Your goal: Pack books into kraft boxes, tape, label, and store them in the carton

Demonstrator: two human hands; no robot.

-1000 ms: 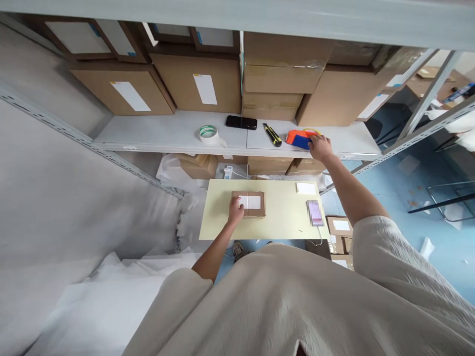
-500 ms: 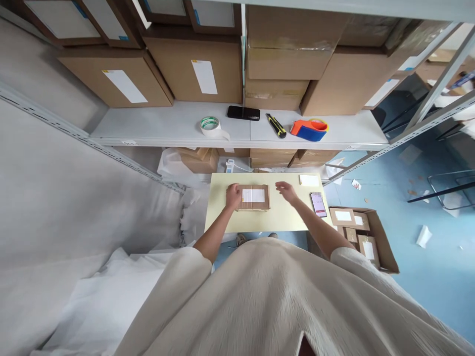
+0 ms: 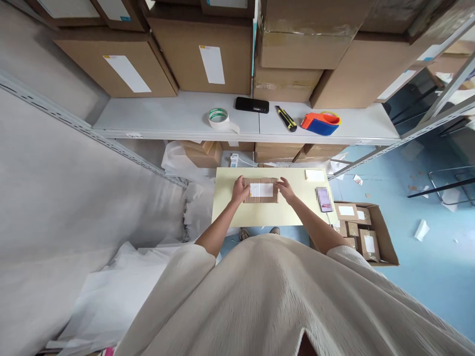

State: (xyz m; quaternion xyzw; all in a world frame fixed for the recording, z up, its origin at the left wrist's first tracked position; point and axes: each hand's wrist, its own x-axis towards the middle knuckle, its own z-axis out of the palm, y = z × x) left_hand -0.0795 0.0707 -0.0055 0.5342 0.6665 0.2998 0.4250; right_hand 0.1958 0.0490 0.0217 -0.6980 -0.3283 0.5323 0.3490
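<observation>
One small carton (image 3: 260, 200) was at the pale yellow tabletop (image 3: 270, 216), between the person's two hands; whether its base rested flat could not be told. The left grip (image 3: 240, 189) pinched its left end, thumb on top. The right grip (image 3: 285, 189) had its fingertips at the upper right corner, though whether they pressed together could not be told.

One phone (image 3: 324, 199) and one white card (image 3: 315, 175) lay on the tabletop's right side. The shelf (image 3: 148, 116) beyond carried one tape roll (image 3: 218, 116), one black device (image 3: 252, 105), one utility knife (image 3: 286, 118) and one orange-and-blue tape dispenser (image 3: 321, 123), with large boxes (image 3: 181, 69) behind them. An open box (image 3: 388, 237) at the right held at least five smaller boxes (image 3: 368, 244).

The small carton was brown and oblong, with one white label (image 3: 265, 190) across its top, partly covered by the left thumb.
</observation>
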